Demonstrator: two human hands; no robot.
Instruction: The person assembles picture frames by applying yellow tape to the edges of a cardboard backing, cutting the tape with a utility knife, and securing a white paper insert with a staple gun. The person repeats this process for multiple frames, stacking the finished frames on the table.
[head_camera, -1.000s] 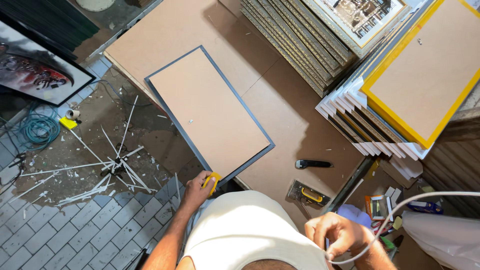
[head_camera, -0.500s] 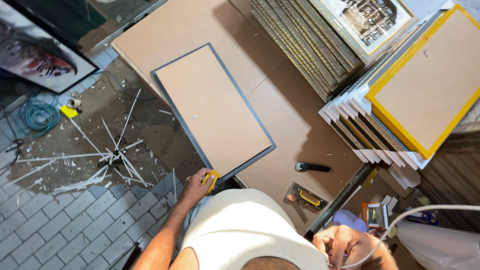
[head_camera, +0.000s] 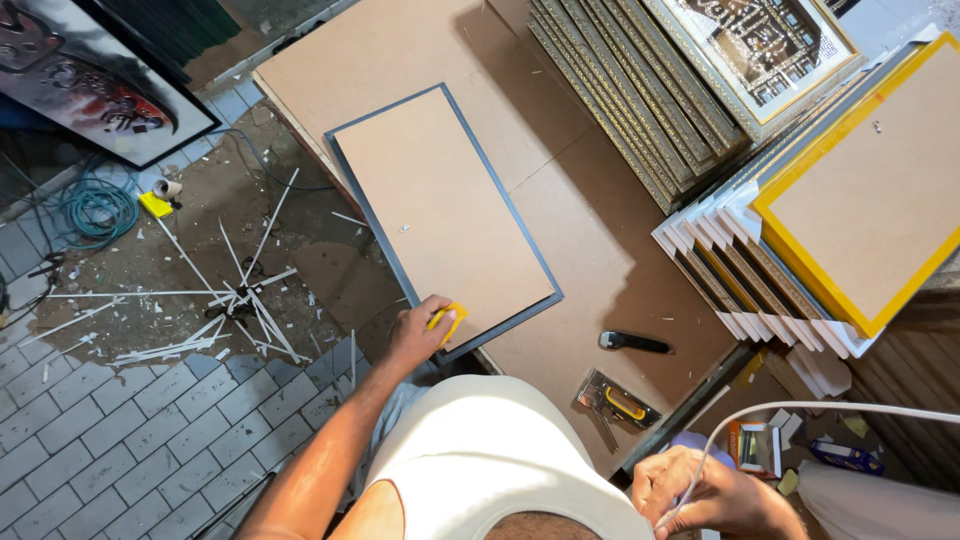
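Left hand (head_camera: 415, 335) clamps a yellow tool (head_camera: 446, 322) at the grey frame's (head_camera: 445, 215) near corner; right hand (head_camera: 710, 495) grips a white hose (head_camera: 800, 410); backing sits fitted, fastening apparently unfinished.

Brown board worktop (head_camera: 590, 260) over a grey paved floor (head_camera: 110, 440).

I see a dark-edged frame (head_camera: 440, 215) lying face down on it, with a black knife (head_camera: 635, 343), a yellow-trimmed staple gun (head_camera: 615, 400) and leaning frame stacks (head_camera: 640, 90); white offcut strips (head_camera: 230, 295) litter the floor.

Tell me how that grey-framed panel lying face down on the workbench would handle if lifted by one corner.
The grey-framed panel probably stays stiff: a rigid frame rims its flat backing board. It looks light for its size, being thin. It overhangs the workbench edge by the left hand, so it might tip.
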